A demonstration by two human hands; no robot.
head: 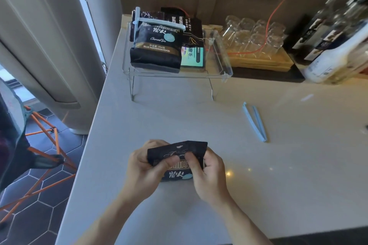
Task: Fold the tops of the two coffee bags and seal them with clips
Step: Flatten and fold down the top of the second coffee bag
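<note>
You have the black foil coffee bag with gold lettering [177,160] upright near the table's [258,195] front edge, its top bent over toward you. Your left hand [146,167] pinches the flap's left end and your right hand [209,173] its right end, fingers [173,160] curled onto the foil. The bag looks light and crinkly, the foil likely slick and springy, so keep hold at the two outer ends of the crease or it may unroll. One open pale-blue plastic sealing clip [254,121] lies well apart toward the table's right side, its two arms spread in a narrow V. A second black coffee bag [156,49], already closed with one white clip [159,22], stands on the clear acrylic riser shelf [223,59] at the table's far edge. So: two bags, two clips, one pair left to join.
</note>
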